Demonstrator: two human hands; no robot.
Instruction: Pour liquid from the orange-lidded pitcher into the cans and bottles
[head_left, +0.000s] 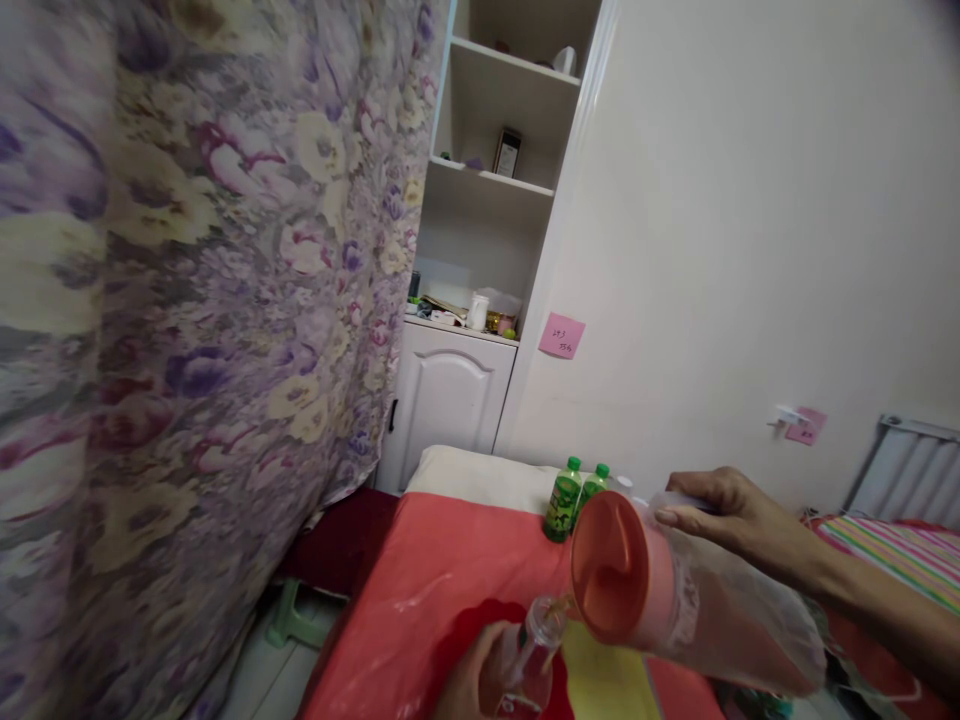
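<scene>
My right hand [709,505] is closed around the handle of a clear plastic pitcher [750,610] with an orange lid [611,568]. The pitcher lies tipped almost level, lid to the left. From its spout a thin stream of amber liquid runs into the mouth of a clear bottle [536,650] just below. My left hand [474,675] wraps round that bottle from the left and keeps it roughly upright, low in the picture. Behind the lid stand two green-capped bottles [562,500] with green labels. A white cap shows beside them, its lower part hidden by the pitcher.
A red cloth [427,560] covers the table, with a yellow sheet [611,675] under the pitcher. Floral curtain [247,300] hangs at the left. A white cabinet [457,395] with shelves stands behind. Near the floor is a pale green stool [296,615]; a bed [915,530] stands at right.
</scene>
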